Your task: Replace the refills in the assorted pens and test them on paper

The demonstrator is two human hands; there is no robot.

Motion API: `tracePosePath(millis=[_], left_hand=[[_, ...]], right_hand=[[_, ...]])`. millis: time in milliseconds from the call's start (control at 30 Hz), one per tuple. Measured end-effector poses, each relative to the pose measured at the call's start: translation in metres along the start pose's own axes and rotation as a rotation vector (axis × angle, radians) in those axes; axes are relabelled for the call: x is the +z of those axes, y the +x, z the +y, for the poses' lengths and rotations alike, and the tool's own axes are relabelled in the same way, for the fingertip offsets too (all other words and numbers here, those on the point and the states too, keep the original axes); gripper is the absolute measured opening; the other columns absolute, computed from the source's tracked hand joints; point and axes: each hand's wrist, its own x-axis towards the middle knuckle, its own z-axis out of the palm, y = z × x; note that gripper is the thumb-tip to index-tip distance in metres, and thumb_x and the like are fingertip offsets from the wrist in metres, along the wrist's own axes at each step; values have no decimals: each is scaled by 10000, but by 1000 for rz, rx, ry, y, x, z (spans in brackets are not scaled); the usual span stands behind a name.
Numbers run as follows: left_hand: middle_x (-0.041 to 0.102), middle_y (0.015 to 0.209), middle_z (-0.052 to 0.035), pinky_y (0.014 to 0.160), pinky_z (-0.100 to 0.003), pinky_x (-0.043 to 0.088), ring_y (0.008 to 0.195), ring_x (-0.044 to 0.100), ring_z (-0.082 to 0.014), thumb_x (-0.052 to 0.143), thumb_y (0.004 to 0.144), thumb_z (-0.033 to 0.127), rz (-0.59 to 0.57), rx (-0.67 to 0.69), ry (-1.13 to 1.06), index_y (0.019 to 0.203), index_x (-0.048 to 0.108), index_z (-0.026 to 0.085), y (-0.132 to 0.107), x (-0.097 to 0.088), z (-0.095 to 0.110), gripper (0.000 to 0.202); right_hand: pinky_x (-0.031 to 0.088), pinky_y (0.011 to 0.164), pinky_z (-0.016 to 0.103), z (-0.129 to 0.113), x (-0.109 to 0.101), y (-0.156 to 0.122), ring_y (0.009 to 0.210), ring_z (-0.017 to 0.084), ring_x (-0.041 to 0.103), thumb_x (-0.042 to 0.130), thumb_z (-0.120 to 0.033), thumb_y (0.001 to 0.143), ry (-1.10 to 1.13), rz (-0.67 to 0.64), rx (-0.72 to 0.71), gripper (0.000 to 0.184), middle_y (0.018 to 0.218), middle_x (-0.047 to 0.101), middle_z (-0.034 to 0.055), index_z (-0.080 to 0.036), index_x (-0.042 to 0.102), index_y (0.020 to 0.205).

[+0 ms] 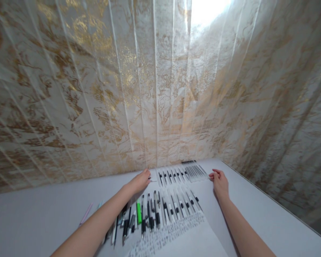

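My left hand point(141, 181) reaches to the far side of the table, just left of a row of clear pen parts with black pieces. Its fingers are closed; a small dark bit and a thin pale line show at the fingertips, too small to name. My right hand point(220, 182) rests at the right end of the far row, beside thin dark pen refills point(195, 172). Its fingers are loosely bent and apart, and nothing shows in them. Closer in lie several pens point(149, 214), a bright green highlighter point(138, 212) and a second row of pen parts point(182, 205).
A sheet of paper with handwriting point(187, 239) lies in front of the pens. Small black pieces point(189, 162) are lined up at the back. Pink sticks point(85, 213) lie at left, partly behind my forearm. A patterned curtain point(155, 89) hangs behind the white table point(42, 214).
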Motion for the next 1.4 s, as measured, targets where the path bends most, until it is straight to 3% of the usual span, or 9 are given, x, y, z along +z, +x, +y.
tracePosePath(millis=[200,367,567,700,833,967,1200,1300,1400], left_hand=[[625,1192,-74,857,-439,542,1001,638,-219,594,929,310,-12,-48,116,1170,590,168,-6,0,-5,279],[614,1212,-77,869,-449,536,1022,630,-226,598,927,305,14,-87,132,1171,590,169,-19,2,2,280],[603,1230,-80,905,-475,508,1065,609,-242,603,921,318,80,-130,-67,1179,585,170,-25,-7,2,298],[620,1115,-59,867,-435,497,983,607,-216,582,923,347,157,-141,-363,1076,601,168,-40,-32,15,236],[515,753,11,685,-299,469,715,533,-152,361,919,276,151,-100,-779,885,515,189,-87,-60,61,180],[460,848,-7,646,-255,427,699,470,-123,332,854,354,109,-79,-1145,946,459,186,-136,-72,107,230],[470,745,14,588,-258,286,644,373,-108,571,728,327,-92,-123,-1611,823,522,154,-149,-67,123,204],[494,761,7,605,-263,285,661,391,-113,557,740,295,-180,-72,-1573,820,536,153,-151,-72,122,164],[508,782,-4,636,-271,310,670,412,-119,536,776,287,-272,-8,-1470,852,582,134,-156,-78,117,176]], right_hand=[[517,597,275,-27,-3,-11,641,119,601,566,-333,952,129,19,29,200,829,635,-4,-142,615,982],[470,561,275,-86,-7,-40,616,160,588,629,-419,816,251,-28,-17,261,695,653,-3,-180,591,914],[486,638,292,-186,-7,-107,669,174,601,657,-446,776,325,-381,-153,344,756,703,39,-181,637,994],[470,655,291,-225,0,-146,687,173,592,641,-425,818,293,-631,-223,283,740,684,27,-180,635,961],[458,693,301,-231,19,-172,723,167,578,579,-345,863,197,-877,-234,226,760,637,4,-187,618,1020],[449,687,290,-229,34,-193,729,159,575,554,-339,882,163,-976,-240,219,795,628,5,-198,635,1029],[444,571,247,-236,37,-209,530,118,531,578,-386,889,243,-1060,-146,203,628,591,-41,-190,618,921],[388,496,218,-239,34,-203,485,105,480,605,-434,872,290,-985,-107,264,553,545,-53,-192,565,771],[380,494,218,-246,19,-190,506,104,463,619,-454,866,329,-722,-192,286,594,563,-37,-198,561,753]])
